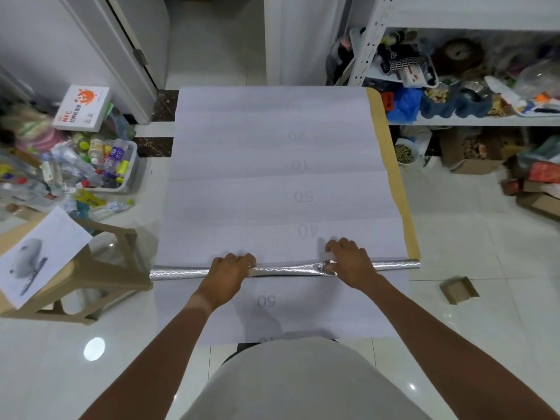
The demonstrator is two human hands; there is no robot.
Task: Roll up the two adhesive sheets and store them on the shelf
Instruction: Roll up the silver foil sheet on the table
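A white adhesive sheet (272,165) printed with faint numbers lies flat on the tiled floor. Its near end is wound into a thin silver roll (291,269) that runs left to right. My left hand (225,275) grips the roll left of centre, and my right hand (351,262) presses on it right of centre. A second sheet (391,177), tan in colour, lies underneath and shows only as a strip along the right edge. More white sheet (272,310) stretches between the roll and my body. The white metal shelf (472,121) stands at the upper right.
The shelf is crammed with bags, cups and boxes. Left of the sheet stand a beige stool (100,268) with a printed paper (39,256) and a bin of bottles (115,165). A small cardboard piece (459,289) lies on the floor at the right.
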